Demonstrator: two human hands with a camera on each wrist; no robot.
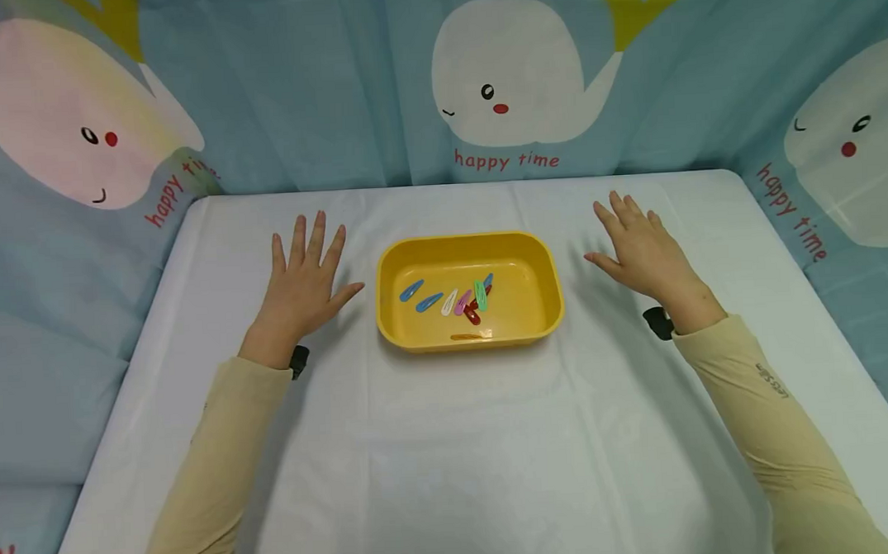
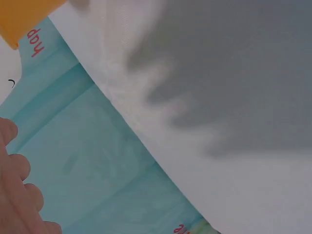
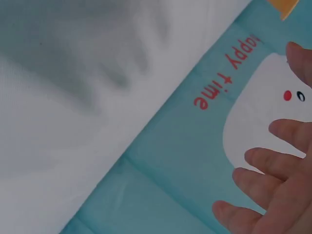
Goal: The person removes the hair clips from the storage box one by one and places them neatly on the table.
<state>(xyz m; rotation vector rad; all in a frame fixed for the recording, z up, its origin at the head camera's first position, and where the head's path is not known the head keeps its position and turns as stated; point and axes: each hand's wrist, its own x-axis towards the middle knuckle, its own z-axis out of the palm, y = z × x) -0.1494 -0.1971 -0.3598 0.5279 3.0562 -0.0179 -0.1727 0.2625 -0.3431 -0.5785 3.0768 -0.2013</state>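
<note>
A shallow yellow tray (image 1: 543,326) stands on the white table between the two hands. Inside it lie several small snap hair clips: blue clips (image 1: 429,302), a white clip (image 1: 449,301), a pink clip (image 1: 462,302), a green clip (image 1: 480,295), dark red clips (image 1: 472,315) and an orange clip (image 1: 466,336) by the near wall. My left hand (image 1: 301,287) spreads its fingers left of the tray, holding nothing. To the tray's right, my right hand (image 1: 645,247) is likewise spread and holds nothing. Both wrist views show straight fingers and hand shadows on the cloth.
A white cloth covers the table (image 1: 482,457). Blue curtains (image 1: 317,92) printed with white whales and "happy time" hang behind it and along both sides. A dark band (image 1: 658,323) sits at the right wrist, another dark band (image 1: 299,361) at the left.
</note>
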